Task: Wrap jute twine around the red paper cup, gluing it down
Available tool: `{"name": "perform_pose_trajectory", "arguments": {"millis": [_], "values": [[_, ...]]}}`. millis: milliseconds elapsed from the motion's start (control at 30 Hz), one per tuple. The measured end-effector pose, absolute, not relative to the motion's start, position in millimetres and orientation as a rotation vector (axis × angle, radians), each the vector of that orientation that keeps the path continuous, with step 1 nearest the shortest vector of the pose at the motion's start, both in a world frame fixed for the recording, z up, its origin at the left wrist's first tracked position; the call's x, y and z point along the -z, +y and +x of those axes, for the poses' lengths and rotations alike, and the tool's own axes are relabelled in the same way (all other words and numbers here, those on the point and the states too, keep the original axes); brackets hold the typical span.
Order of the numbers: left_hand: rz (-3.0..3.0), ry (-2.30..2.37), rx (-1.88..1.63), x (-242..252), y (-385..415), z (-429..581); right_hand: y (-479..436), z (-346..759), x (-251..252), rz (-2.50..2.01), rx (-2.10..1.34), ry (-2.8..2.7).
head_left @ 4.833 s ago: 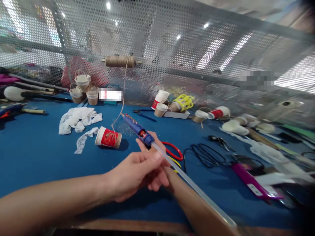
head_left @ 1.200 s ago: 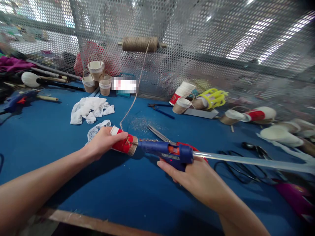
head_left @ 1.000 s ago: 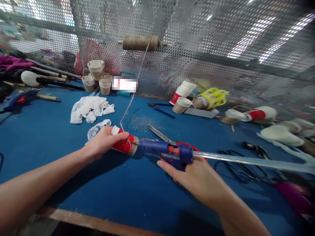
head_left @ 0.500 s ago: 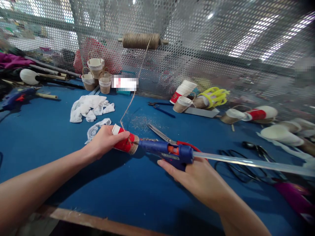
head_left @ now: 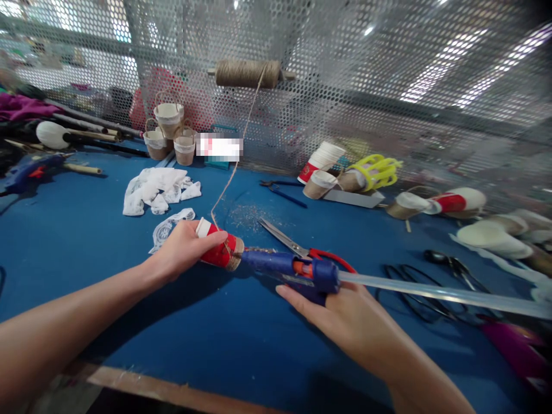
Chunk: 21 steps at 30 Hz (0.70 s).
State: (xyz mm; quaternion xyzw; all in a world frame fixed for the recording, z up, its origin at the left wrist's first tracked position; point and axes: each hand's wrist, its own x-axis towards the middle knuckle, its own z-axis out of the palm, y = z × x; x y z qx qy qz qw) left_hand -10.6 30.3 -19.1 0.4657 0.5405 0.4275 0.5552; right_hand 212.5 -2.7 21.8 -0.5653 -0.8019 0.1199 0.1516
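Note:
My left hand is closed around a red paper cup lying on its side, its base end to the right. Twine is wound round that base end. From the cup the loose twine runs up to a spool on the mesh wall. My right hand grips a blue glue gun, whose nozzle meets the twine-wrapped end. A long clear glue stick sticks out of the gun's back. Behind the gun lie scissors with red handles.
White lace pieces lie left of the cup. Small twine-wrapped baskets are stacked at the back left. Pliers, stacked paper cups and a yellow netted item are behind. Black cable coils at right.
The glue gun has tilted slightly, its nozzle staying at the twine-wrapped end of the cup. My left hand and the cup have hardly moved.

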Motion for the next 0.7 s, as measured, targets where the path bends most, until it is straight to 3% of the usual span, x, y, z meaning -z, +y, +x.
{"name": "perform_pose_trajectory", "arguments": {"millis": [700], "values": [[1.129,1.218,-1.018,13.6,24.7,-9.7,-3.0,214.1,-21.9,-1.606,-0.377,-2.274]]}}
